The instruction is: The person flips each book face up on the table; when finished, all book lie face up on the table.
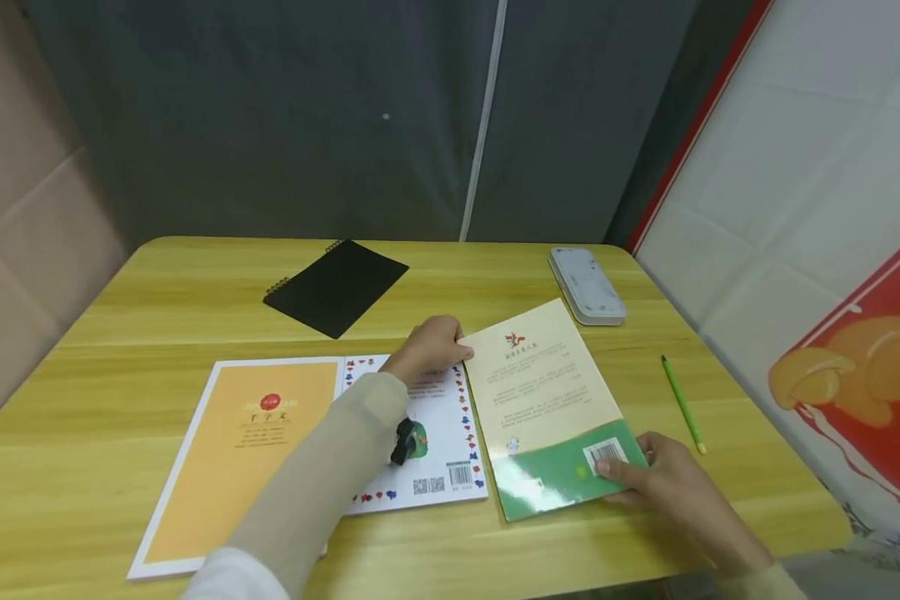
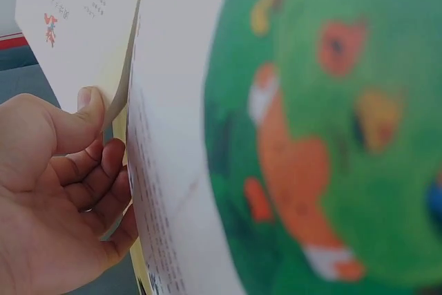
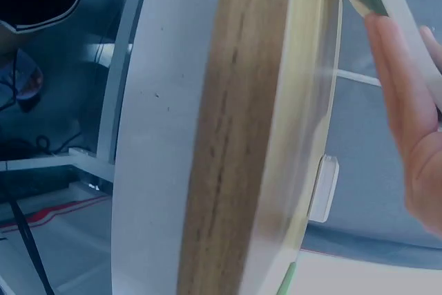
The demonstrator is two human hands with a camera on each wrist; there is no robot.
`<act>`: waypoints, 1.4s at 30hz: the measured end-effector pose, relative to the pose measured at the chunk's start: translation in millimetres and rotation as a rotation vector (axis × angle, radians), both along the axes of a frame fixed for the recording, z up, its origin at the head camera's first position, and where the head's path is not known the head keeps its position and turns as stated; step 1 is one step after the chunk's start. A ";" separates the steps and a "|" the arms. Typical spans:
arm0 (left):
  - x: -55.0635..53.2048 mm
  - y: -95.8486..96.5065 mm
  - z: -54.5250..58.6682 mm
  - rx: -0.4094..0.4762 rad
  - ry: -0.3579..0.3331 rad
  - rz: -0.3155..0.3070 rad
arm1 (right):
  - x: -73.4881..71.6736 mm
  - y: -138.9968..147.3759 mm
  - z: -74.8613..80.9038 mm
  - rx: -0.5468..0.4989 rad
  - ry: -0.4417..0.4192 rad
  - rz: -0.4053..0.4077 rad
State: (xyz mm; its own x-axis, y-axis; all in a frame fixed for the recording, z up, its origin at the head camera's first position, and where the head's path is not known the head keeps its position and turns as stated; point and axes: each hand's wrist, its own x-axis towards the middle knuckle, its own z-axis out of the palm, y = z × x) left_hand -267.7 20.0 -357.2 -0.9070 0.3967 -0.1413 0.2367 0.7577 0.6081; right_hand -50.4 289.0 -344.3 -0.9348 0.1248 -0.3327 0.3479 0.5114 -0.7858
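Toward seven o'clock in the head view, the left sleeve [image 1: 345,446] is plain beige, a small black piece [image 1: 402,442] at its three-o'clock edge, white cloth [image 1: 236,575] below. Toward four o'clock, the right sleeve [image 1: 765,583] is beige.

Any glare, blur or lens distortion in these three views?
Head: glare whitens part of the green band on the held book; left wrist: the large green illustration looks out of focus; right wrist: the table edge bows, probably lens distortion.
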 end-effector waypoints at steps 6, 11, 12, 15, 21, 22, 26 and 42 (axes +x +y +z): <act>1.1 3.2 3.8 0.010 0.018 0.006 | 5.4 -2.7 5.8 0.095 0.088 -0.064; 2.3 5.4 5.8 0.033 0.008 0.017 | 12.1 -2.6 13.9 0.016 0.196 -0.056; 2.4 5.6 6.0 0.044 0.000 0.026 | 13.8 -3.3 15.7 -0.025 0.224 -0.046; 2.1 7.1 5.4 0.081 -0.005 0.047 | 18.9 -5.4 20.3 -0.115 0.312 -0.004; 0.3 11.4 3.6 0.174 -0.003 0.022 | 27.4 -13.9 28.9 -0.131 0.447 0.047; 0.1 12.1 3.5 0.187 -0.007 0.010 | 28.9 -15.4 30.5 -0.137 0.473 0.053; -0.2 16.8 5.4 0.278 -0.046 -0.016 | 34.6 -22.5 38.0 -0.153 0.596 0.088; 4.3 42.5 25.3 1.033 -0.429 -0.039 | 44.6 -57.2 64.7 0.181 0.931 0.258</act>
State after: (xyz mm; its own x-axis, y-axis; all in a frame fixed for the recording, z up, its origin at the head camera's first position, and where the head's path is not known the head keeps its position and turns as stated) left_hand -263.4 62.4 -331.9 -0.8466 0.5316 -0.0255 -0.1311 -0.1617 0.9781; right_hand -5.8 231.9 -279.6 -0.8192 -0.1433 0.5552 -0.5101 0.6245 -0.5915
